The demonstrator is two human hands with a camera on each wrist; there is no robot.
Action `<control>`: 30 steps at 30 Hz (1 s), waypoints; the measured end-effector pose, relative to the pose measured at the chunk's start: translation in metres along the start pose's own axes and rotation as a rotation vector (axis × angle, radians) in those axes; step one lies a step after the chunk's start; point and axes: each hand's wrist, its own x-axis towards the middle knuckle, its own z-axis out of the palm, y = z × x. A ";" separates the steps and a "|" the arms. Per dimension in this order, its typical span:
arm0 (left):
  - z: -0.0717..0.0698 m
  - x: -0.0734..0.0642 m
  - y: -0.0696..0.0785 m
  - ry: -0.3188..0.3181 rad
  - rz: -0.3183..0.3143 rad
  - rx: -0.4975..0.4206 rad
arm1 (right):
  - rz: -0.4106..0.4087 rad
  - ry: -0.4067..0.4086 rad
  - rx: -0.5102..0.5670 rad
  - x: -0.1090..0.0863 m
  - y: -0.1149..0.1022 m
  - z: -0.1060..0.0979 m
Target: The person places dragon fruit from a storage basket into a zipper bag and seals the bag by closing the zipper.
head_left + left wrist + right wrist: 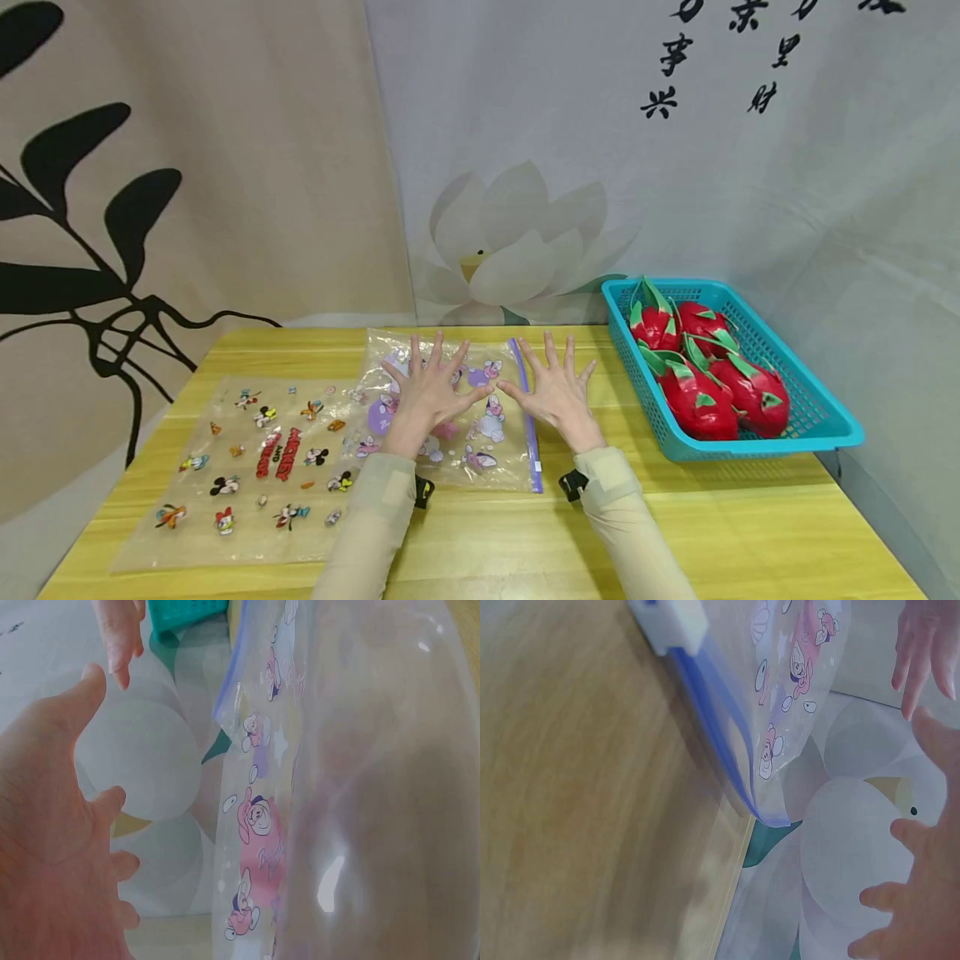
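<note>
Both hands are spread with straight fingers above a clear zip bag (480, 450) printed with pink and purple cartoon figures. My left hand (431, 396) is over the bag's middle; my right hand (558, 396) is beside its purple zip edge (529, 417). The two thumbs point toward each other, close together. In the left wrist view, the left hand (52, 802) appears raised off the bag, and in the right wrist view the right hand (930, 862) does too. Neither holds anything. A white slider (673, 624) sits on the zip.
A larger clear bag with Mickey prints (247, 475) lies flat at the left, meeting the zip bag. On the right stands a blue plastic basket (813, 400) with several red dragon fruits (697, 404). A printed curtain (300, 167) hangs behind the wooden table (750, 533).
</note>
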 end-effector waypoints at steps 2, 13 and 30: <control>0.000 0.000 0.000 0.002 -0.003 0.000 | -0.002 -0.003 -0.001 0.000 0.000 0.000; 0.001 0.001 -0.001 0.005 0.001 -0.003 | 0.004 -0.006 -0.023 -0.001 0.001 0.002; 0.001 0.003 0.002 -0.012 -0.002 -0.007 | -0.002 -0.015 -0.017 -0.001 0.003 0.000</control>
